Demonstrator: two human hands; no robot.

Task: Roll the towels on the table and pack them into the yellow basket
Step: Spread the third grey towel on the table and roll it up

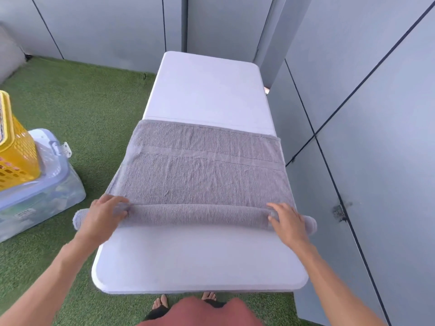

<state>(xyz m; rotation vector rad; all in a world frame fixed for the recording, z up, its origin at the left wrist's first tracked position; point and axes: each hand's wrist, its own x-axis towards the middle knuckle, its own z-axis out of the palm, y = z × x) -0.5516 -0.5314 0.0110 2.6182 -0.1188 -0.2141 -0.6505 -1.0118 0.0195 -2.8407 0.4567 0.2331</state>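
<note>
We see a grey terry-cloth towel point(202, 170) spread across the white rectangular tabletop point(200, 262), its near edge already wound into a long roll point(195, 215) that overhangs the tabletop at both ends. Our left hand point(103, 215) rests on the left part of the roll, its fingers point(117, 209) curled over the cloth and gripping it. Our right hand point(287, 222) lies on the right part, its fingers point(274, 208) nearly straight and close together, pressing down on the roll. The far part of the towel lies flat, with a woven band running across it. The yellow perforated plastic basket point(16, 147) stands at the left edge of view, on top of a clear plastic storage box with a pale lid point(42, 184), which sits on green artificial grass point(82, 102). A small label on the box front is too blurred to read.
</note>
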